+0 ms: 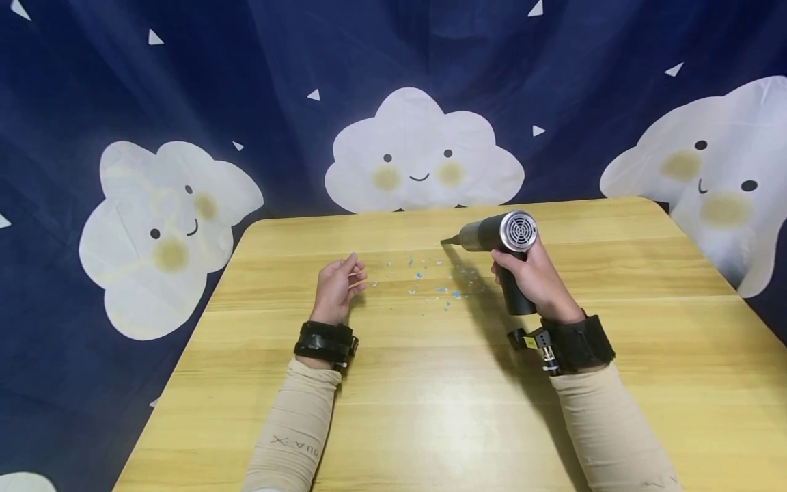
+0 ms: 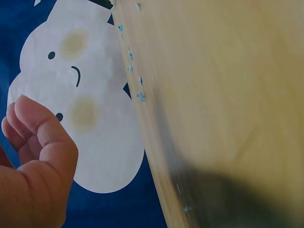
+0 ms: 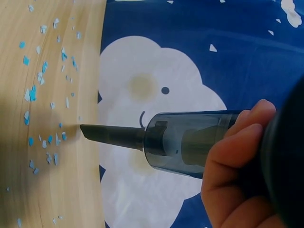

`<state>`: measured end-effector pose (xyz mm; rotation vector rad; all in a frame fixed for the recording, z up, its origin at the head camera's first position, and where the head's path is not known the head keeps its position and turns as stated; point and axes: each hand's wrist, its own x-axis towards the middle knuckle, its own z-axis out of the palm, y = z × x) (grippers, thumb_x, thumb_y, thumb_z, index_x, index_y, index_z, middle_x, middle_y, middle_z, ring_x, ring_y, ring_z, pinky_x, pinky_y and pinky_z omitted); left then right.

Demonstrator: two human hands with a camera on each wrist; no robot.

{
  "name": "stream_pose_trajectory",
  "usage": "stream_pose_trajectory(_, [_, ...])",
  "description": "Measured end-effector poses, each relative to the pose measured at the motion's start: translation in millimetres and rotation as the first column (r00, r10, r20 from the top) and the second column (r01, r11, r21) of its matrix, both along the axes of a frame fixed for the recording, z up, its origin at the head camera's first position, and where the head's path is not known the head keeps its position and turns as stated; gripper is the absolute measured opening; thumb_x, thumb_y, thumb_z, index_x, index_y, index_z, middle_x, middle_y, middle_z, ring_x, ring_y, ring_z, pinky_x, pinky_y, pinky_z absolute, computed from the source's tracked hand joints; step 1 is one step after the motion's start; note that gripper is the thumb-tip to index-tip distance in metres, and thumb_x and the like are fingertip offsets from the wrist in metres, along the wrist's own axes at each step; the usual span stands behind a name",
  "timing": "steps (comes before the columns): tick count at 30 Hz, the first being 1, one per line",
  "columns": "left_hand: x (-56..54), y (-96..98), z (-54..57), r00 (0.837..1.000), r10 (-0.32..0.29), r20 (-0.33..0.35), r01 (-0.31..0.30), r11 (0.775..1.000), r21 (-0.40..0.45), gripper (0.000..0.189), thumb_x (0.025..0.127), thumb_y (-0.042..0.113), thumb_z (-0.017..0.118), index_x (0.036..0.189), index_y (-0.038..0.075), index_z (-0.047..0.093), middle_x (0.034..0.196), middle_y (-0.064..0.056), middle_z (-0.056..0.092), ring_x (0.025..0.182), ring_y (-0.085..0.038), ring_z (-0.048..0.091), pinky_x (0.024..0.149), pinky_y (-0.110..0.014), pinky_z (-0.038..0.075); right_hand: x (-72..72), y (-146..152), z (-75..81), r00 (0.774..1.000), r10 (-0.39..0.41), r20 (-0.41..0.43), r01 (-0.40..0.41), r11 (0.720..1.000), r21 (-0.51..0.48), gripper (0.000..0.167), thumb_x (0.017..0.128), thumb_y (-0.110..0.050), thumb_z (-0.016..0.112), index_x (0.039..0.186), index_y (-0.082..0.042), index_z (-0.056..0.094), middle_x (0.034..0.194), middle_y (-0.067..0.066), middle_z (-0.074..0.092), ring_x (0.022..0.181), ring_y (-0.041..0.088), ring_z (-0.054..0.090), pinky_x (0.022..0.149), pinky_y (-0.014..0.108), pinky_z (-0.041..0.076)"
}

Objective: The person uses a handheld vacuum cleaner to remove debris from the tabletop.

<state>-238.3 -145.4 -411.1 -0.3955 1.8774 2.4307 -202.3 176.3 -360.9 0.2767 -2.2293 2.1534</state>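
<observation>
My right hand point(image 1: 541, 277) grips the black handle of a handheld vacuum cleaner point(image 1: 486, 234). Its clear dust cup and narrow dark nozzle point(image 3: 111, 135) point left, with the tip over the far side of the scraps. Small blue and white paper scraps point(image 1: 456, 294) lie scattered on the wooden table point(image 1: 393, 396). Left of the scraps is my left hand point(image 1: 337, 287), its fingers loosely bent and holding nothing. In the left wrist view, that hand's fingers point(image 2: 40, 118) show at the lower left, apart from the scraps. Whether the nozzle tip touches the table, I cannot tell.
A dark blue curtain point(image 1: 283, 41) with white smiling clouds point(image 1: 424, 137) hangs behind the table's far edge and along its sides. Black straps point(image 1: 326, 342) with small devices sit on both wrists. The vacuum's shadow falls across the table.
</observation>
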Motion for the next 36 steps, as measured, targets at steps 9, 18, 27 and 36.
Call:
stream_pose_trajectory(9, [0.4, 1.5, 0.3, 1.000, 0.009, -0.006, -0.008, 1.000, 0.015, 0.026, 0.099, 0.025, 0.058, 0.082, 0.005, 0.055, 0.098, -0.009, 0.058, 0.081, -0.017, 0.059, 0.068, -0.025, 0.053, 2.4, -0.1, 1.7, 1.000, -0.002, 0.014, 0.002, 1.000, -0.007, 0.038, 0.096, -0.009, 0.058, 0.124, -0.014, 0.033, 0.079, 0.012, 0.055, 0.062, 0.022, 0.056, 0.059, 0.030, 0.050])
stream_pose_trajectory(18, [0.6, 2.9, -3.6, 0.999, 0.030, -0.032, -0.031, 0.999, -0.014, 0.019, 0.097, 0.019, 0.061, 0.086, 0.005, 0.056, 0.098, -0.010, 0.059, 0.080, -0.016, 0.061, 0.070, -0.027, 0.054, 4.5, -0.1, 3.5, 1.000, 0.001, 0.025, -0.001, 1.000, -0.012, 0.039, 0.096, -0.009, 0.057, 0.126, -0.014, 0.031, 0.081, 0.012, 0.055, 0.063, 0.019, 0.056, 0.059, 0.028, 0.050])
stream_pose_trajectory(27, [-0.2, 5.0, -9.0, 0.990, 0.052, -0.130, -0.053, 0.999, -0.005, 0.018, 0.088, -0.008, 0.065, 0.096, -0.001, 0.051, 0.079, -0.003, 0.062, 0.072, -0.015, 0.061, 0.062, -0.021, 0.052, 5.5, -2.1, 4.1, 1.000, 0.004, -0.001, -0.004, 1.000, -0.022, 0.040, 0.096, -0.007, 0.056, 0.126, -0.013, 0.031, 0.081, 0.013, 0.054, 0.064, 0.020, 0.056, 0.060, 0.030, 0.050])
stream_pose_trajectory(36, [0.9, 5.0, -3.3, 0.977, 0.164, -0.134, -0.165, 0.986, 0.007, 0.019, 0.099, 0.018, 0.057, 0.098, -0.001, 0.060, 0.079, -0.004, 0.058, 0.051, -0.005, 0.049, 0.043, -0.015, 0.041, 5.8, -4.6, 2.9, 1.000, 0.005, -0.014, -0.005, 1.000, 0.007, 0.040, 0.096, -0.007, 0.056, 0.127, -0.014, 0.032, 0.081, 0.011, 0.054, 0.063, 0.019, 0.056, 0.059, 0.029, 0.050])
